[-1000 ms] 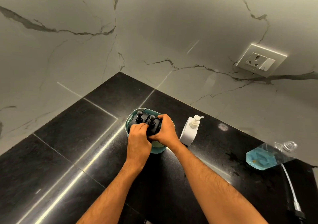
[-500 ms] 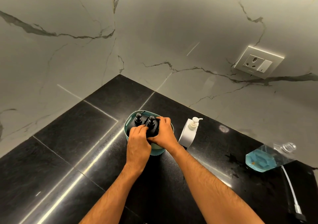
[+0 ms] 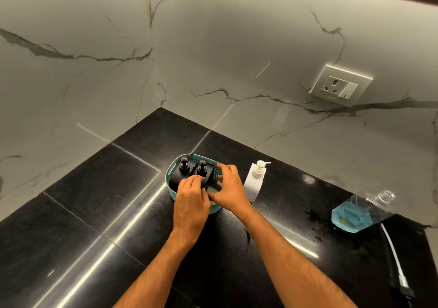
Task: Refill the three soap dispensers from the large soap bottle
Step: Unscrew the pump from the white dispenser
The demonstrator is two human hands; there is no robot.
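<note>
We are curling both hands, left hand [image 3: 190, 201] and right hand [image 3: 228, 189], round two matte black pump dispensers [image 3: 189, 174] sitting in an oval teal plastic basket [image 3: 171, 184]. A white pump dispenser [image 3: 254, 181] is standing just beside the basket, the clear bottle of blue soap [image 3: 355, 210] is lying well apart near the wall, and bare black granite counter [image 3: 94, 189] is stretching left.

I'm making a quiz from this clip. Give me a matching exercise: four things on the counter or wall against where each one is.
Things:
1. black dispensers
2. white dispenser
3. clear bottle of blue liquid
4. socket

Places:
A. on the marble wall
B. lying on its side at the right
C. inside the teal basket
D. standing just right of the basket

Pairs: 1-C, 2-D, 3-B, 4-A
</note>
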